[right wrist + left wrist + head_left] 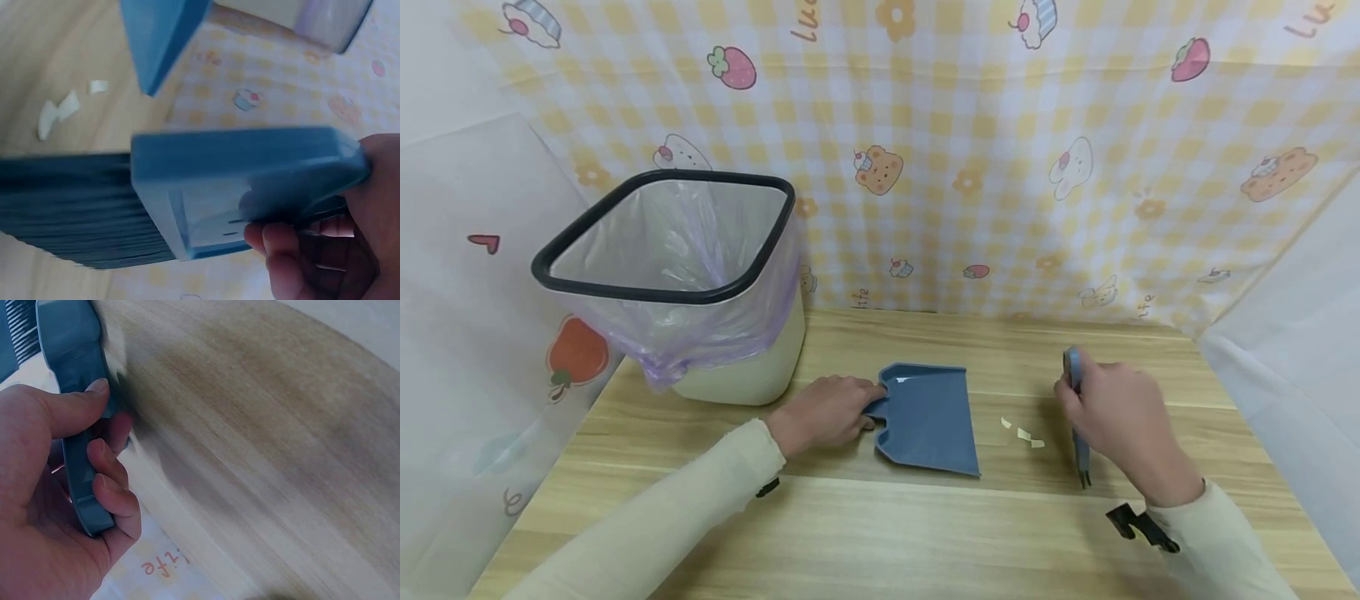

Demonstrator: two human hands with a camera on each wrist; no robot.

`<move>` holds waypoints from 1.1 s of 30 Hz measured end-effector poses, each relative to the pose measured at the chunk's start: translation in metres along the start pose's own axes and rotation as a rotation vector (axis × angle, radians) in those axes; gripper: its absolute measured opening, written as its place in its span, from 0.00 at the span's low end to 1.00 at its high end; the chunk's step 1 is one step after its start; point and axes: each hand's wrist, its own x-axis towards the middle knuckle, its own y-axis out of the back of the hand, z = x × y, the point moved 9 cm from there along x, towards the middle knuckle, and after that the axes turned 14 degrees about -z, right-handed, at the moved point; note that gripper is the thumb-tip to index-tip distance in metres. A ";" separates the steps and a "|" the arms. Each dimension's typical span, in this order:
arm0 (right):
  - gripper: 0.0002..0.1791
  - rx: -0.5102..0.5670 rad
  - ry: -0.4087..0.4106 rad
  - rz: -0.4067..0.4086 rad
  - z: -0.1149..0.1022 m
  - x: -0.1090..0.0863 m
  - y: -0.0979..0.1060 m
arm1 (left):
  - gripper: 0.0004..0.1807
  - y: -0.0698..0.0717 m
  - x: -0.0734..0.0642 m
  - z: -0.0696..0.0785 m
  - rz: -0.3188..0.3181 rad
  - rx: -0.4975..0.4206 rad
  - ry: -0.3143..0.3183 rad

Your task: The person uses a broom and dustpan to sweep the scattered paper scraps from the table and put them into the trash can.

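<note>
My left hand [833,410] grips the short handle of a blue dustpan [928,421] lying on the table; its fingers curl round the handle [81,469] in the left wrist view. One small pale scrap lies inside the pan near its back edge. Over on the right, my right hand [1120,412] holds a small blue hand brush [237,165] upright, its dark bristles [75,206] toward the pan side. Between brush and dustpan several cream paper scraps [1024,434] lie on the wood, also visible as pale bits [67,105] in the right wrist view.
A cream trash bin [745,375] with a black rim and a purple-tinted liner bag [730,333] stands at the back left. Behind the wooden table [917,533] hangs a yellow checked cloth [917,125] with cartoon prints.
</note>
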 end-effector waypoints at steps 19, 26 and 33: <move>0.03 0.265 0.218 -0.083 -0.035 0.037 -0.040 | 0.19 0.002 0.003 0.001 -0.019 0.023 0.023; 0.04 0.351 0.293 0.009 -0.043 0.042 -0.035 | 0.19 0.004 0.002 0.001 -0.023 0.022 0.026; 0.05 0.416 0.318 0.060 -0.053 0.046 -0.032 | 0.18 0.002 0.002 0.002 -0.031 0.009 0.028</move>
